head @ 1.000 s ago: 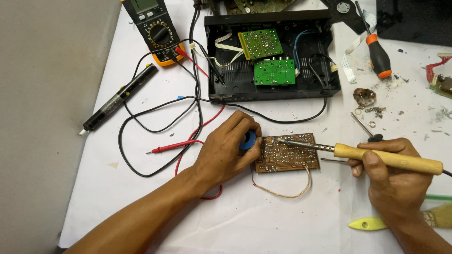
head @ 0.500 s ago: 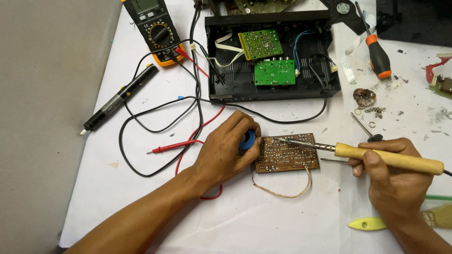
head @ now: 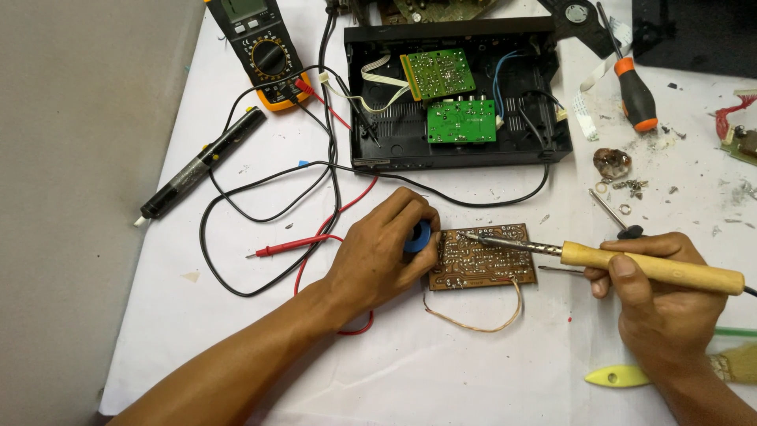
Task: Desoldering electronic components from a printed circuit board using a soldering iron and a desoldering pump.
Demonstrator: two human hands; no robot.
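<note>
While the right hand [head: 661, 304] grips the wooden-handled soldering iron [head: 631, 264] in a closed fist, thumb along the handle, the iron's tip sits on the solder side of the brown circuit board [head: 482, 259], near its top edge. Whether the tip actually touches a joint, can't tell.

Left hand [head: 382, 252] is curled over the board's left edge, fingers bent around a blue round part [head: 419, 236] there and pinning it down. Board lies flat on the white table cover [head: 473, 371], between the two hands. A thin wire loop [head: 477, 319] hangs off the board's lower edge, toward the person.

Just past the left-hand knuckles: a red test probe [head: 292, 246] and a tangle of black and red leads [head: 260, 197]. Further out from that hand, a black desoldering pump [head: 201, 164] and a multimeter with a yellow surround [head: 264, 51].

Beyond the board, away from both hands: open black device case [head: 457, 150] with two green boards [head: 449, 95] inside.

Out past the right hand: a small black-handled tool [head: 615, 217] just beyond the knuckles, a lump of rosin or flux [head: 612, 162] with metal scraps around it, and an orange-and-black screwdriver [head: 635, 93] well beyond. On the near side of the right wrist, a yellow plastic pry tool [head: 619, 376] and a brush [head: 729, 367].
</note>
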